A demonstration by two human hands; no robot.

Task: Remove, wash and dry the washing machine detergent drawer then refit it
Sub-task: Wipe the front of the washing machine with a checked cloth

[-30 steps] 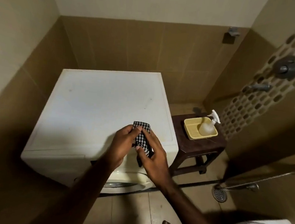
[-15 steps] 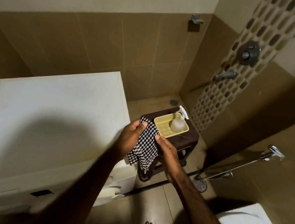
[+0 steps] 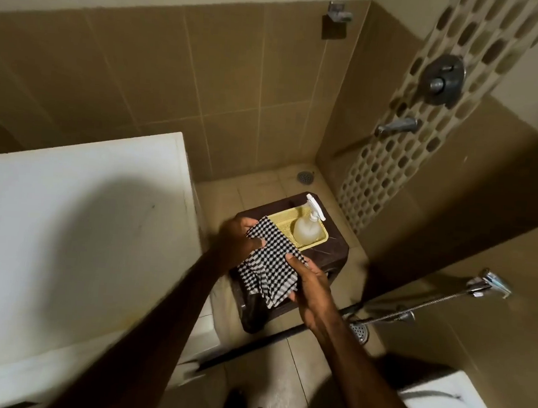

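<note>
Black-and-white checked cloth (image 3: 269,265), crumpled, long axis running from upper left to lower right over the brown stool (image 3: 334,251). Left hand (image 3: 239,237) fingers pinch its top corner, right hand (image 3: 311,287) fingers grip the lower edge. Yellow tray (image 3: 314,241) with pump bottle (image 3: 307,227) just behind. Washing machine (image 3: 76,221) at left.

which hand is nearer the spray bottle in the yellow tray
Left. The left hand grips the checked cloth beside the tray, level with the spray bottle; the right hand holds the cloth lower, further from it.
</note>
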